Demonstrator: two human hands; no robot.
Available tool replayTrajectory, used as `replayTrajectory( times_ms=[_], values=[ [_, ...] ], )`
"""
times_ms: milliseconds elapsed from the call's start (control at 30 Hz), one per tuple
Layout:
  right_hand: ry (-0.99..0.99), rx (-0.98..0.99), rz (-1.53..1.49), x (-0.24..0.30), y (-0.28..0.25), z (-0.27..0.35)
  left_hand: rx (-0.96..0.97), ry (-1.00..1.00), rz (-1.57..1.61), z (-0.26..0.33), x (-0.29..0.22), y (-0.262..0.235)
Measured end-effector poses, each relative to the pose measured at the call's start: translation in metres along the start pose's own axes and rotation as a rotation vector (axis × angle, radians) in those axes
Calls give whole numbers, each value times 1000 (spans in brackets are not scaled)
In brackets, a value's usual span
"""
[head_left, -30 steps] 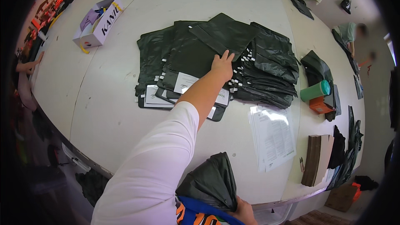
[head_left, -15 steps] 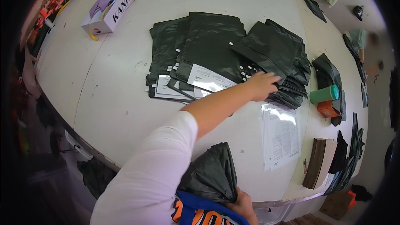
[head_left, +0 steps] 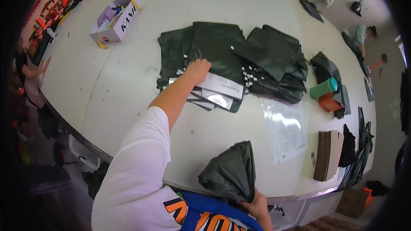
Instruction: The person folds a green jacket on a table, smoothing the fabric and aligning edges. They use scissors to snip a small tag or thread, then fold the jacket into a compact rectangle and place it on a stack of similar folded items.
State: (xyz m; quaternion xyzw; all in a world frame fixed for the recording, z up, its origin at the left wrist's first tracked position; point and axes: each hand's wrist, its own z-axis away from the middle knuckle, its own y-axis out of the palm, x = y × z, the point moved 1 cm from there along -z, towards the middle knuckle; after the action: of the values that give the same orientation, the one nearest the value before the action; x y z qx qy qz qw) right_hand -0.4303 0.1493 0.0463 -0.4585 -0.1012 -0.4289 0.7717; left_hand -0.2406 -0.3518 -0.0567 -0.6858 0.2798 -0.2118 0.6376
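Now left hand (head_left: 198, 69) on flat dark bags (head_left: 205, 55), right hand (head_left: 257, 201) gripping bunched bag (head_left: 229, 172)

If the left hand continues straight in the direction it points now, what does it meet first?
The left hand already touches the flat dark bags. Going on, it would probably slide over them toward bare table.

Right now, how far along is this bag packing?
Done: nothing clearly finished shows. In hand: the right hand grips a dark green bag at the table edge, and the left hand rests on the flat bag stack. Left: that stack and the heap beside it.
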Motion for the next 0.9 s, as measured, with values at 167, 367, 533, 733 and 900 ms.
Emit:
replayTrajectory(
  times_ms=[167,367,533,733,900],
  values=[
    [112,-28,-95,16,2,38,6,6,-69,-17,0,5],
    [160,-12,-149,9,2,62,-244,80,5,13,-5,-26],
    [162,-225,-409,-31,3,59,-191,228,94,143,-50,-69],
    [-32,-122,-713,12,-9,-1,-101,-98,248,353,-101,-57],
    [-6,21,-743,39,33,-65,-177,-921,671,440,-151,-38]
  ],
)
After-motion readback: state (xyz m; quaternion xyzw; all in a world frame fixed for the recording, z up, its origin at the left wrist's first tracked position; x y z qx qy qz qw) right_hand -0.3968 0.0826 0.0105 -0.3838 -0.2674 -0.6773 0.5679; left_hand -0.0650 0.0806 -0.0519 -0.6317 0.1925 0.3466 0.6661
